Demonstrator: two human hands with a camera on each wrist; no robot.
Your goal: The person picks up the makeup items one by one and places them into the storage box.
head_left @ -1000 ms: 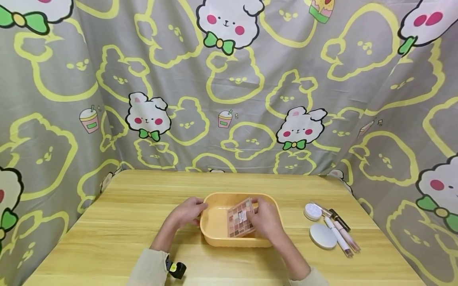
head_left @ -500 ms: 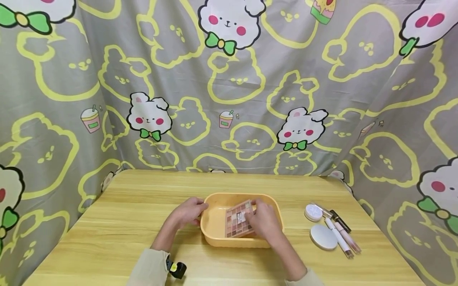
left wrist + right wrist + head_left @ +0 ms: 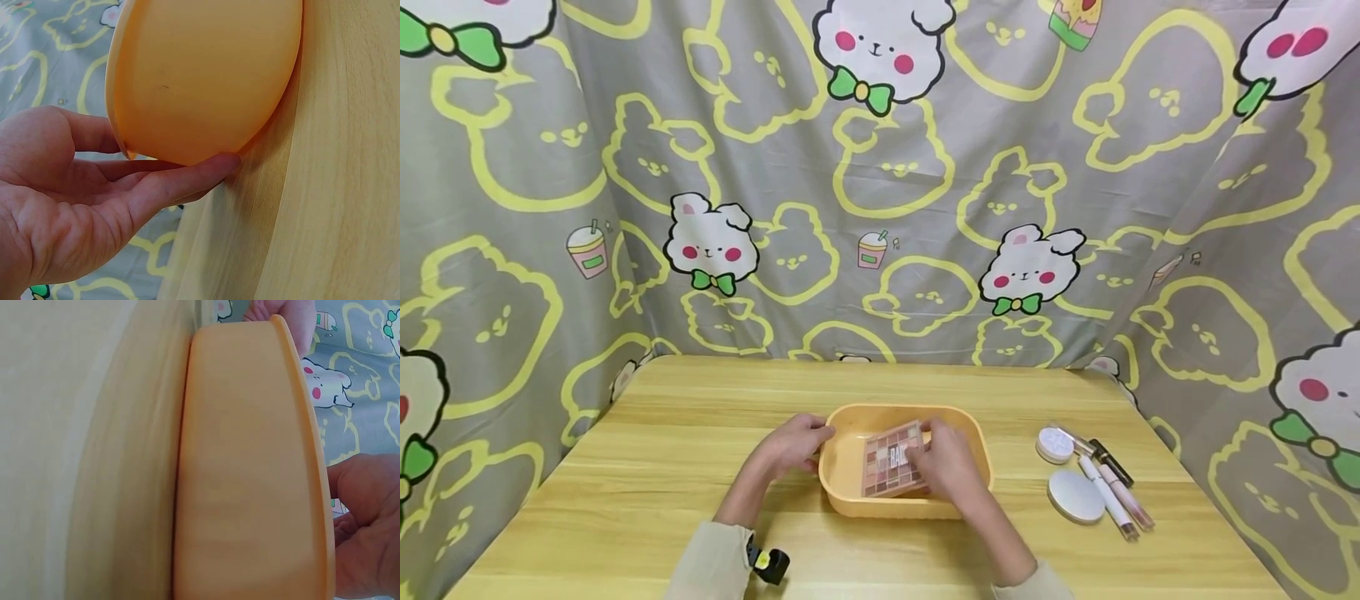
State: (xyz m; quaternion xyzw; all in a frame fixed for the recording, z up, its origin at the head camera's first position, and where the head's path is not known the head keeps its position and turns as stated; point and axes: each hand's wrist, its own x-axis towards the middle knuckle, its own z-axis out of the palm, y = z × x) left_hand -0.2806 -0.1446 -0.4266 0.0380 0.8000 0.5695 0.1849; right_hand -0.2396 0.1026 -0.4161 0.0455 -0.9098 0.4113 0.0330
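An orange plastic basin (image 3: pixel 898 508) stands on the table. My left hand (image 3: pixel 793 446) grips its left end in the head view; in the left wrist view the fingers (image 3: pixel 187 181) lie along the outer wall at the rim. Inside the basin is an eyeshadow palette (image 3: pixel 883 471) with a grid of brown and pink shades and white lettering, lying tilted. My right hand (image 3: pixel 951 462) reaches over the near rim and holds the palette by its right side. In the right wrist view the basin wall (image 3: pixel 250 462) hides the palette and the fingertips.
Right of the basin lie a round silver compact (image 3: pixel 1077 496), a smaller white round case (image 3: pixel 1055 445), a black tube (image 3: pixel 1111 462), a white pen-like stick (image 3: pixel 1108 497) and a pinkish tube (image 3: pixel 1129 497). A patterned grey curtain (image 3: pixel 880 183) surrounds the wooden table (image 3: pixel 625 483).
My right hand has moved slightly left inside the basin, and the palette has shifted left and tipped flatter with it. My left hand keeps its place on the basin.
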